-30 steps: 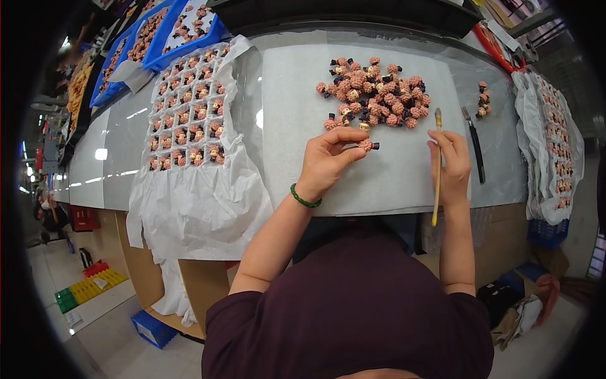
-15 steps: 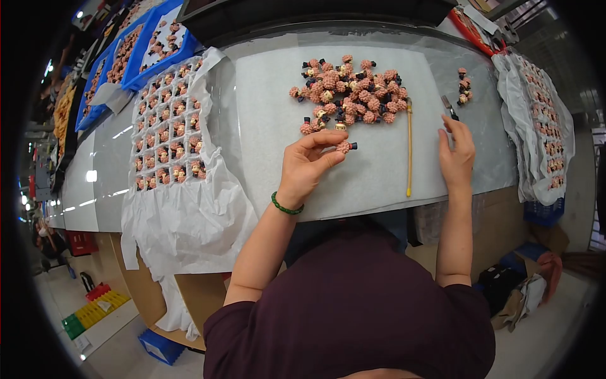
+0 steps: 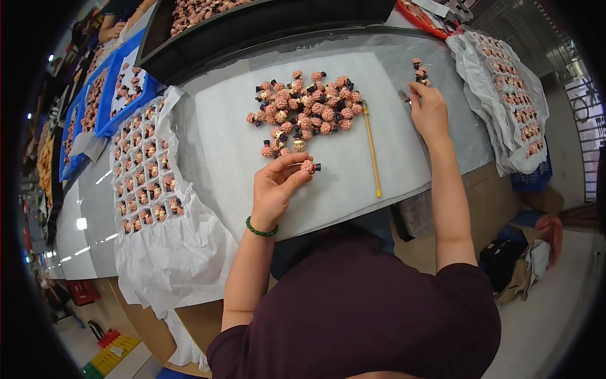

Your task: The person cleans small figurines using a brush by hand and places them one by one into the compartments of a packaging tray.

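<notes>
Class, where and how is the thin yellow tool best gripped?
Probably pinch the thin yellow tool across mid-length, the right hand coming from above and its right: it lies flat, long and slender, with bare white sheet on that side, while its far end sits close to the piled figurines.

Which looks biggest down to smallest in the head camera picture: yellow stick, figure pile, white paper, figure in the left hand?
1. White paper
2. Figure pile
3. Yellow stick, long but thin
4. Figure in the left hand, partly hidden
</notes>
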`<control>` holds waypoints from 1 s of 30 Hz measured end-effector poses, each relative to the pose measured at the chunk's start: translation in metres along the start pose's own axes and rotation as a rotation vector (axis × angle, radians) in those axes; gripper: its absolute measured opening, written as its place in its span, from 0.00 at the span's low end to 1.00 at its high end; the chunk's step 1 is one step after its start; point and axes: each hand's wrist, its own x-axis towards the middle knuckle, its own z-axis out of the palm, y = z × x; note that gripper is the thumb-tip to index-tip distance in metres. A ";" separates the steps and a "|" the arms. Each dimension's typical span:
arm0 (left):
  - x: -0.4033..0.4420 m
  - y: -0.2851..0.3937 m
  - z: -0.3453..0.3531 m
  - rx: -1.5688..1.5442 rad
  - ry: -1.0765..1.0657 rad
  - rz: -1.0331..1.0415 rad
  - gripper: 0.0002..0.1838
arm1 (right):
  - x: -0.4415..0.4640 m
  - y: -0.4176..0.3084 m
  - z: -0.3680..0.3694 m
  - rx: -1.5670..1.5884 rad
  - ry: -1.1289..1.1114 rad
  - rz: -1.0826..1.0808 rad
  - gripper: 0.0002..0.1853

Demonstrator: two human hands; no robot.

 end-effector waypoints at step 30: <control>0.003 -0.003 -0.005 -0.045 0.028 -0.028 0.14 | -0.079 -0.154 0.008 1.401 -0.352 0.494 0.09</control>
